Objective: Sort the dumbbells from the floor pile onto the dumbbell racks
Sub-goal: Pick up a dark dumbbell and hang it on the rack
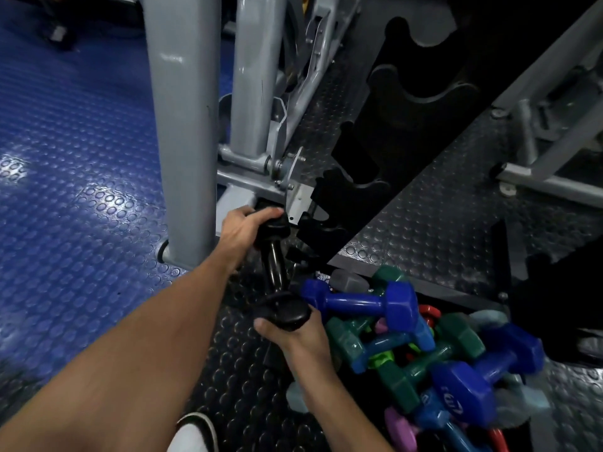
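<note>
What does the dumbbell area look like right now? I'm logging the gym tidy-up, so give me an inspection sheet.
Surface: studded rubber floor, blue at left, black under the pile.
Job's things: black dumbbell held by both ends; coloured dumbbell pile on the floor; black rack with bare cradles.
Clutter: nothing seen.
Hands: left hand grips the far end, right hand the near end.
Cables: nothing seen.
Surroundings: grey machine frame; a shoe.

Both hands held a black dumbbell (275, 265) just beside the black rack (365, 164): left hand (243, 231) gripped its far head, right hand (293, 334) its near head.
</note>
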The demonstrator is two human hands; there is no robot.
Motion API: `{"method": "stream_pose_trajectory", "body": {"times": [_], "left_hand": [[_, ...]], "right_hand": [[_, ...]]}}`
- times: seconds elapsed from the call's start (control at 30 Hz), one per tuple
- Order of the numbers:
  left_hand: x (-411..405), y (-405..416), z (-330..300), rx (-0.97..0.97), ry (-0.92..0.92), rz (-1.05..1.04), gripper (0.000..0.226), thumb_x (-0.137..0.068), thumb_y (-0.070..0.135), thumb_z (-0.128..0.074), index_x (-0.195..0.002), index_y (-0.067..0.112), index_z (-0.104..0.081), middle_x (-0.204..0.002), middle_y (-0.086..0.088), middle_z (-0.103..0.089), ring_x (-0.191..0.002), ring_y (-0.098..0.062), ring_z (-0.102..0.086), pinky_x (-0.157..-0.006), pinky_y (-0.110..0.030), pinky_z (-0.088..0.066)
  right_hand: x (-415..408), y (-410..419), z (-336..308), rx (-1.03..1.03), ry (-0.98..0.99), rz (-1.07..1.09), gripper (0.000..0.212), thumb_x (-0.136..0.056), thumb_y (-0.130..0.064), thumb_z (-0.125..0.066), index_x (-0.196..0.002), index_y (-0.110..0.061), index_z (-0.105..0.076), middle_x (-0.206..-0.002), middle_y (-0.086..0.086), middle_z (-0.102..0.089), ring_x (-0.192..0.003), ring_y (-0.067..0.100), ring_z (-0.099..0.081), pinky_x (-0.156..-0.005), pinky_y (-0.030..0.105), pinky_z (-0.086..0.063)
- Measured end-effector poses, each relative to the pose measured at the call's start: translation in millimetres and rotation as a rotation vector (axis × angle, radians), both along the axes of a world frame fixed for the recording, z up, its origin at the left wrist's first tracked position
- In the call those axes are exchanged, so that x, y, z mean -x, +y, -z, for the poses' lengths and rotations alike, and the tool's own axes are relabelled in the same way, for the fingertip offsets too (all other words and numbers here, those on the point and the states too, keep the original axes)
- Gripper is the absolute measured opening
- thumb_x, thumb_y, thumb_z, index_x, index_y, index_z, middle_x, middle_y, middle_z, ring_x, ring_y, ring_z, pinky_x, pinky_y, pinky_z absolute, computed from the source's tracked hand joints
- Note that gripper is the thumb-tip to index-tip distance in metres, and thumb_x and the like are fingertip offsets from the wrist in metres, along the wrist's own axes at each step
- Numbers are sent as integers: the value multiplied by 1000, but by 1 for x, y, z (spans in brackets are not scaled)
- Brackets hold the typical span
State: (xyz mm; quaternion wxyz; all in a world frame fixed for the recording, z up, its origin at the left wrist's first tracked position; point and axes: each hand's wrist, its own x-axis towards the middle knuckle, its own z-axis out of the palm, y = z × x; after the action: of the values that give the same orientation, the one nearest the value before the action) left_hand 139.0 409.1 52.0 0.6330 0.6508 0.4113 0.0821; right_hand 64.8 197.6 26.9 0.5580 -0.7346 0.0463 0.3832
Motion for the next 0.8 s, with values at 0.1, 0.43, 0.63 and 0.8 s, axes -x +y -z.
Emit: {"method": "stream_pose_trajectory", "body": {"times": [0.1,0.43,0.63,0.8], "left_hand": [[-19,6,1,-15,37,44,57,-70,53,-86,-104,9,-72,-92,-10,-79,-77,-23,-78,-59,-26,-55],[-77,29,1,-14,130,119,88,-49,78,-81,-108,13,-73,-94,-6,-79,-84,-24,-77,-83,-40,-63],[-97,25,6,-50,150,153,91,-53,78,-78,-115,12,-69,-105,-8,-75,-93,-25,-74,-92,-40,-60],[-112,29,23,-49,116,167,97,-47,82,-75,-113,10,-73,-102,-8,-77,-89,-25,-75,-90,-42,-61]], "right_hand": [[-5,11,-5,120,-140,3,79,-53,-68,-86,-115,-25,-65,-100,-9,-75,-90,6,-72,-76,23,-59],[-52,43,-11,244,-219,130,90,-62,-65,-88,-129,-15,-56,-113,-3,-69,-100,16,-69,-78,23,-57],[-64,54,-13,344,-203,145,100,-62,-66,-89,-135,-9,-52,-116,2,-68,-102,21,-69,-86,35,-61],[-73,57,-14,334,-226,161,80,-62,-63,-90,-116,-12,-58,-101,-1,-70,-87,16,-69,-70,28,-56]]}}
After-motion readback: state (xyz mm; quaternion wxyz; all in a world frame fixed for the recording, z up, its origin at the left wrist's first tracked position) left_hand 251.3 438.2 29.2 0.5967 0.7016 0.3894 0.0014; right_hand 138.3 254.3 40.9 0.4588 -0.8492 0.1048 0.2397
